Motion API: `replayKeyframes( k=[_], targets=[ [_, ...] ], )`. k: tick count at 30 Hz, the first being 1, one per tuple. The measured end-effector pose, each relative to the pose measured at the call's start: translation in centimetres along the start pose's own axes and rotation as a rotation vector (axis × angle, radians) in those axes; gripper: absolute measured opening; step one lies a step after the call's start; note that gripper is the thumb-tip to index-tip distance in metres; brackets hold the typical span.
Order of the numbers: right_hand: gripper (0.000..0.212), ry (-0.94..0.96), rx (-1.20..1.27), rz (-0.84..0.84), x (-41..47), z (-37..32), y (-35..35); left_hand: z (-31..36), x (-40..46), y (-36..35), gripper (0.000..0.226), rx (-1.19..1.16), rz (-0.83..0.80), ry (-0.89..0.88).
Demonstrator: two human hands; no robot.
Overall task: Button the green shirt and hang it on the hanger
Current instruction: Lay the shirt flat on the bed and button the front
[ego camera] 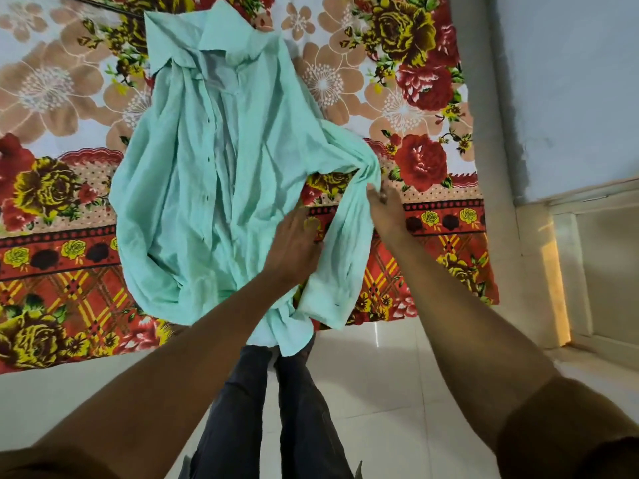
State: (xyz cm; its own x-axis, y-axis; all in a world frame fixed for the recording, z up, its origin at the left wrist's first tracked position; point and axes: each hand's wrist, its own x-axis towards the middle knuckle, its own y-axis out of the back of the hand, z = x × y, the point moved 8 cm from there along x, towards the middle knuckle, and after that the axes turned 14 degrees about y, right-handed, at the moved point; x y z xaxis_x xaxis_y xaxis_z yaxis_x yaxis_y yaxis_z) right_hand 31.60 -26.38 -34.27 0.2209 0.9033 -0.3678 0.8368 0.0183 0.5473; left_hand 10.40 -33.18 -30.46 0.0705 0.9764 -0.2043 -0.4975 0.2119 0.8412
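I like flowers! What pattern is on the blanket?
Red and yellow roses on the blanket, best seen in the head view.

Shirt: the green shirt (207,174), pale mint and heavily creased, lies front-up and spread out on the bed.
Collar: at the far end, flaps splayed open.
Front: unbuttoned, the two front edges parted down the middle, and a row of small dark buttons runs along the left edge.
Sleeves: one curves down the left side; the other is bunched at the right, its cuff lying near the bed's near edge.
Hem: crumpled, spilling off the near edge of the bed.
Hanger: not visible here.
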Motion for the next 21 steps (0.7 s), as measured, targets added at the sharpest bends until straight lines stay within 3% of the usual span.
replayKeyframes(
  k=[3,5,7,10,12,15,17,19,21],
  targets=[
    [0.052,-0.086,-0.106,-0.104,-2.8,2.8,-1.0,1.8,0.0,-2.8,0.058,-0.231,-0.253,0.183],
    [0.046,-0.076,-0.220,-0.331,-4.1,3.8,-2.6,1.0,0.7,-4.1,0.063,-0.267,-0.286,0.360],
    [0.040,-0.047,-0.222,-0.438,-4.2,4.0,-3.1,0.6,1.7,-5.0,0.055,-0.263,-0.310,0.431],
    [0.037,0.039,0.060,-0.222,-2.7,2.6,-0.4,1.4,3.3,-5.8,0.024,-0.295,-0.385,0.469],
    [0.039,0.011,0.264,-0.109,-2.6,2.7,1.3,1.8,4.2,-6.1,0.023,-0.349,-0.376,0.524],
    [0.023,-0.091,0.144,-0.350,-4.4,4.4,0.6,1.5,4.7,-6.4,0.028,-0.531,-0.332,0.747],
    [0.018,-0.176,0.070,-0.450,-5.6,6.5,0.6,1.7,4.6,-7.4,0.027,-0.574,-0.372,0.800],
    [0.022,-0.250,0.112,-0.306,-5.6,7.6,1.9,1.6,4.1,-7.7,0.023,-0.557,-0.400,0.787],
    [0.032,-0.267,-0.034,-0.085,-5.2,8.2,3.9,0.9,3.8,-7.0,0.025,-0.559,-0.329,0.767]
  ],
)
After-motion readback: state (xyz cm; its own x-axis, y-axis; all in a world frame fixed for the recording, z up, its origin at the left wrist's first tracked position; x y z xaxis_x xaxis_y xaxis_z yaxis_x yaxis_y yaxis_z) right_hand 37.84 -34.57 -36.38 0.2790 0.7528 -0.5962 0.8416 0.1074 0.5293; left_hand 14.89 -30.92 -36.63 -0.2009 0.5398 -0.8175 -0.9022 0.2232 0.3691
